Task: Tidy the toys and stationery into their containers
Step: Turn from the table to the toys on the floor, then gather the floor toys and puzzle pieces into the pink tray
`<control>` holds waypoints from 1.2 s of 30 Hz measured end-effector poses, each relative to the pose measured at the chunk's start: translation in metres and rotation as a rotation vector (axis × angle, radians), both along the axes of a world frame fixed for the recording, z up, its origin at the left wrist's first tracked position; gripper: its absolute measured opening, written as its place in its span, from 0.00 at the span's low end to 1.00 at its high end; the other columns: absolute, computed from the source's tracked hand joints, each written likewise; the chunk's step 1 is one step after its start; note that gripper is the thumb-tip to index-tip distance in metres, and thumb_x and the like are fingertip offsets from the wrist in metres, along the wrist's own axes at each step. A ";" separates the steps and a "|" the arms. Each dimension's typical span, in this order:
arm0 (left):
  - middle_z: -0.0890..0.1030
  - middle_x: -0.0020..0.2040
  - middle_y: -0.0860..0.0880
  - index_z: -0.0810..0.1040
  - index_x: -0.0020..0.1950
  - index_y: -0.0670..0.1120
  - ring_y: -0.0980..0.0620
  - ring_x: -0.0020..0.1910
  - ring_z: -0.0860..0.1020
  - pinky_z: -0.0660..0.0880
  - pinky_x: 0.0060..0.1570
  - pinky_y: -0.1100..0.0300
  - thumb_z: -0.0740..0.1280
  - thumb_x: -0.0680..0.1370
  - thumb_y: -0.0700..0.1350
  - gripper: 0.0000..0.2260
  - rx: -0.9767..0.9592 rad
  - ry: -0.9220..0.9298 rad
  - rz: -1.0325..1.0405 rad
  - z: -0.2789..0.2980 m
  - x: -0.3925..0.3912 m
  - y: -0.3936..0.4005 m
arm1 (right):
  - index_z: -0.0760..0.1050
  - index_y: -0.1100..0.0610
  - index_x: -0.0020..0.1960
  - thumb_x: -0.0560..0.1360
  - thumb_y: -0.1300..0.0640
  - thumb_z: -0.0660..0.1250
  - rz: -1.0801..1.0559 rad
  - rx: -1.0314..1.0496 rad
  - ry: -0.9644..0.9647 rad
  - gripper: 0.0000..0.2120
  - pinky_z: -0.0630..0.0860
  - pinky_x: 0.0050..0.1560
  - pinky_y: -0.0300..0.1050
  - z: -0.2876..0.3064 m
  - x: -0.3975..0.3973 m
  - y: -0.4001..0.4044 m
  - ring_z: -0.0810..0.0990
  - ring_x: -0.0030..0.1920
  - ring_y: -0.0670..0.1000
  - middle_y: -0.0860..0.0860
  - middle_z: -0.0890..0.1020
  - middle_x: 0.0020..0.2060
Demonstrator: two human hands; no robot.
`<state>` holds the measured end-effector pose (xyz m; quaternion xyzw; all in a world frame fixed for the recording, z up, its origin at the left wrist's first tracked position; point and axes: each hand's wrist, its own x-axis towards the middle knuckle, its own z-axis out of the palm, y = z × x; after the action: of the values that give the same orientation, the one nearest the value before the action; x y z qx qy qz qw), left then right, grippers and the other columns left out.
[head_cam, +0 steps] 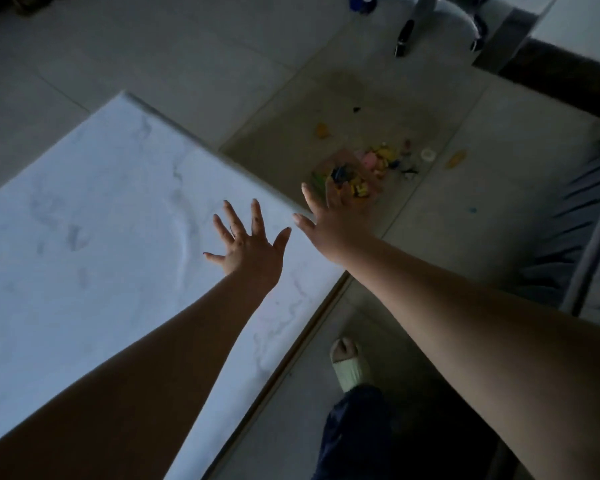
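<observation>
Both my arms stretch forward with fingers spread. My left hand (pixel 248 242) hovers flat over the white marble tabletop (pixel 94 220) near its right edge and holds nothing. My right hand (pixel 333 220) is past the table edge, above the floor, fingers straight and empty. Beyond its fingertips a heap of small colourful toys (pixel 378 164) lies on the floor tiles, yellow, pink and blue pieces among them. A white tape roll (pixel 427 154) sits at the heap's right. A loose yellow piece (pixel 321 129) and an orange piece (pixel 456 159) lie apart from the heap.
My foot in a pale slipper (pixel 349 363) stands on the floor beside the table's edge. A chair base with black castors (pixel 404 43) is at the top. A dark slatted seat (pixel 568 216) is at the right. The scene is dim.
</observation>
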<state>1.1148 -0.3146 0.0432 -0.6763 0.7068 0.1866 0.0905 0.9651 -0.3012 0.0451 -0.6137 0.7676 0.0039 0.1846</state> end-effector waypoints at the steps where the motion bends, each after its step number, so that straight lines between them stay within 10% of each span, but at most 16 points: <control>1: 0.28 0.76 0.48 0.33 0.76 0.60 0.42 0.75 0.32 0.49 0.68 0.28 0.42 0.76 0.70 0.34 0.010 0.014 0.011 -0.009 -0.016 -0.010 | 0.40 0.41 0.77 0.76 0.30 0.39 0.006 -0.009 -0.003 0.33 0.44 0.73 0.69 -0.007 -0.014 -0.014 0.45 0.78 0.62 0.56 0.45 0.78; 27: 0.29 0.76 0.48 0.34 0.76 0.60 0.43 0.76 0.33 0.50 0.67 0.28 0.49 0.80 0.63 0.32 0.151 0.062 0.215 -0.029 -0.451 -0.276 | 0.37 0.42 0.77 0.81 0.40 0.48 0.179 0.129 0.051 0.30 0.42 0.71 0.71 -0.045 -0.438 -0.289 0.42 0.78 0.61 0.54 0.43 0.78; 36: 0.28 0.76 0.47 0.32 0.76 0.60 0.40 0.76 0.33 0.53 0.68 0.29 0.48 0.79 0.65 0.32 0.233 0.048 0.360 -0.066 -0.485 -0.355 | 0.36 0.42 0.77 0.81 0.39 0.49 0.340 0.236 0.079 0.32 0.41 0.72 0.71 -0.079 -0.479 -0.399 0.41 0.78 0.60 0.54 0.43 0.78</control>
<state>0.6303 -0.6693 -0.0228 -0.7721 0.5502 0.2961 0.1164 0.4857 -0.7001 -0.0336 -0.7080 0.6537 0.1490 0.2217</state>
